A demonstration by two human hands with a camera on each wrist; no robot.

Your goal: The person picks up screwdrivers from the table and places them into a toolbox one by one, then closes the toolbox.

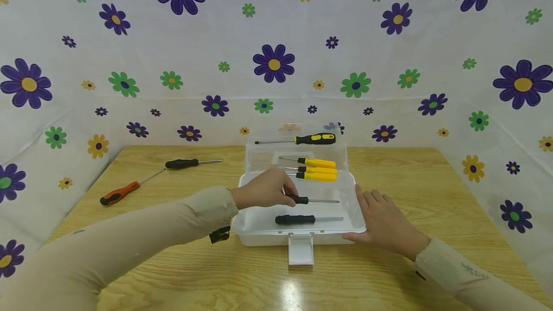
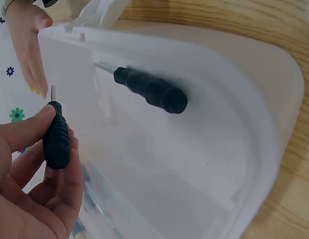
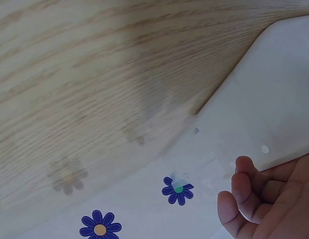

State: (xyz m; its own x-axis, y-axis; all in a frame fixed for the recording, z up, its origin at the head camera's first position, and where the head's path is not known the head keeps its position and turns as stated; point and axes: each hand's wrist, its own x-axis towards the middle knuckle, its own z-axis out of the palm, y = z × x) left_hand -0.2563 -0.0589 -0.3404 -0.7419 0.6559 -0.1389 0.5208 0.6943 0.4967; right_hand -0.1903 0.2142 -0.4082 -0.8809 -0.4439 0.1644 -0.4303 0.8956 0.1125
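My left hand [image 1: 265,190] pinches the black ridged handle of a small screwdriver [image 1: 299,200] between thumb and fingers, above the floor of a white plastic toolbox [image 1: 259,240]. In the left wrist view, the held screwdriver [image 2: 57,142] points its shaft away from the palm. A second black-handled screwdriver [image 1: 295,220] lies inside, along the front wall. My right hand [image 1: 384,217] rests against the box's right end, thumb at the front corner and the other fingers extended along the side. In the right wrist view those fingers [image 3: 244,191] are slightly bent by the white wall.
The clear lid [image 1: 254,157] leans back, open. Yellow-handled screwdrivers [image 1: 319,176] and a black-and-yellow screwdriver [image 1: 315,138] show at the lid and hinge. On the table's left lie an orange-and-black screwdriver [image 1: 121,193] and a black one [image 1: 182,163]. A white latch [image 1: 300,251] hangs down in front.
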